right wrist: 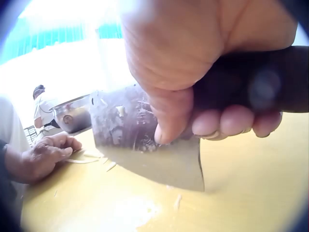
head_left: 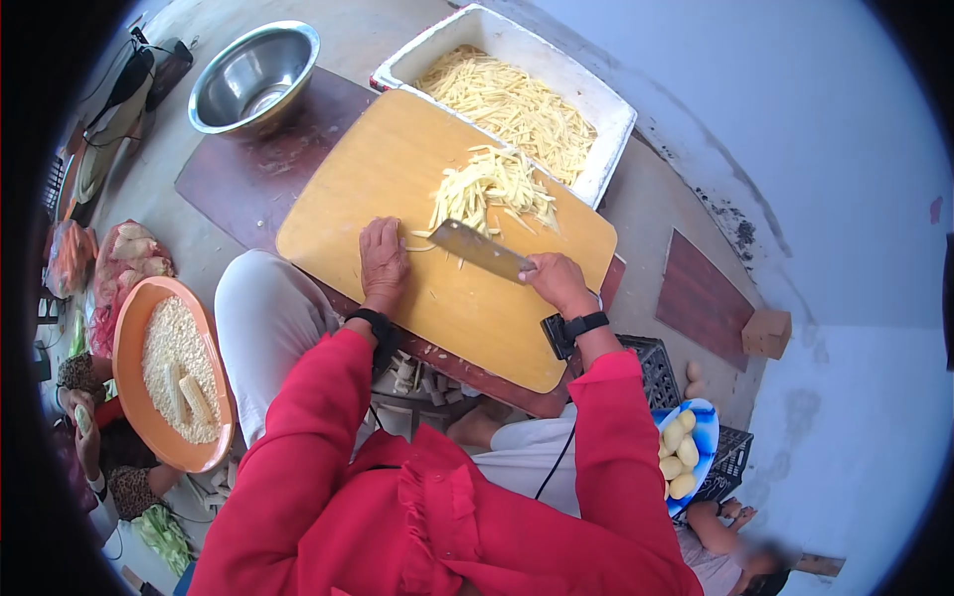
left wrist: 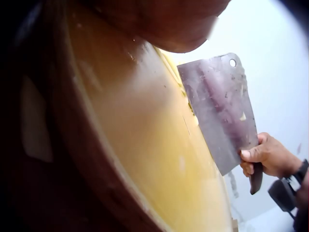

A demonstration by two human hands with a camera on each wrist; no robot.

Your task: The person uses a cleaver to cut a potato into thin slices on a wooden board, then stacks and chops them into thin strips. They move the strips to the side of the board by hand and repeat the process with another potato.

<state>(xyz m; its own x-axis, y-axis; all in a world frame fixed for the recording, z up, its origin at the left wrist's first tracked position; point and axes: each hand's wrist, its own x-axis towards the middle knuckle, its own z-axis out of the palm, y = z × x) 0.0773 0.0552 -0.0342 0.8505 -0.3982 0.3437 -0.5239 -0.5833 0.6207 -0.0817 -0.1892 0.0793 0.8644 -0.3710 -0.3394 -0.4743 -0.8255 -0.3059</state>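
Observation:
My right hand (head_left: 559, 282) grips the dark handle of a cleaver (left wrist: 217, 111), thumb pressed along the blade. The broad blade stands over the yellow cutting board (head_left: 397, 308), close to a heap of pale potato strips (head_left: 492, 187). To the left of the blade, my left hand (head_left: 384, 260) rests on the board with fingers loosely bent. A few loose strips (right wrist: 87, 158) lie by its fingertips in the right wrist view. In the left wrist view, part of that hand blurs across the top.
A white foam box (head_left: 611, 149) of cut strips adjoins the board's far side. A steel bowl (head_left: 214, 94) stands at far left, an orange basin (head_left: 124, 368) of kernels at left. Peeled potatoes (head_left: 679, 447) fill a blue-white bowl at right. Other people sit at both sides.

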